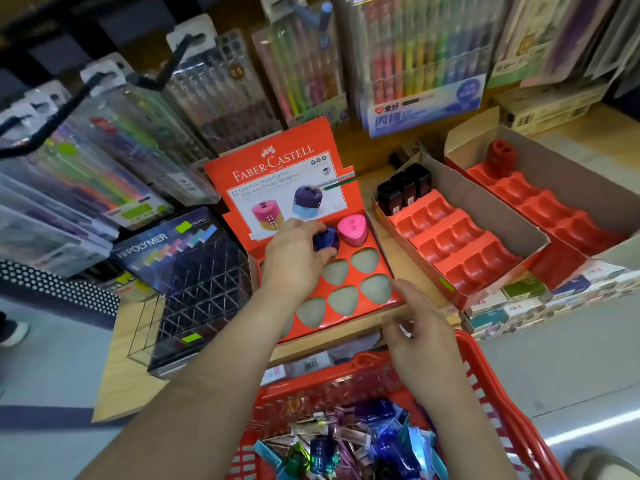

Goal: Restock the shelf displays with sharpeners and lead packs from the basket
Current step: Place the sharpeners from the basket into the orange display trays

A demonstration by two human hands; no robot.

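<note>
Left hand (294, 261) grips blue sharpener (327, 239) at a back-row slot of orange display box (294, 136). Pink sharpener (351, 230) sits just beside it at 3 o'clock. Right hand (420, 337) is curled over red basket (485, 368) at 6 o'clock; cannot tell whether it holds anything.

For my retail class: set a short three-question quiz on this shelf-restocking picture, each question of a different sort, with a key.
1. True or false: in the Faber-Castell display, the pink sharpener sits to the right of the blue sharpener.
2. What does the left hand grip? A) the blue sharpener B) a lead pack C) the basket rim
3. Fill in: the lone sharpener visible in the far-right tray is ___.
Key: 1 true; 2 A; 3 red.
</note>
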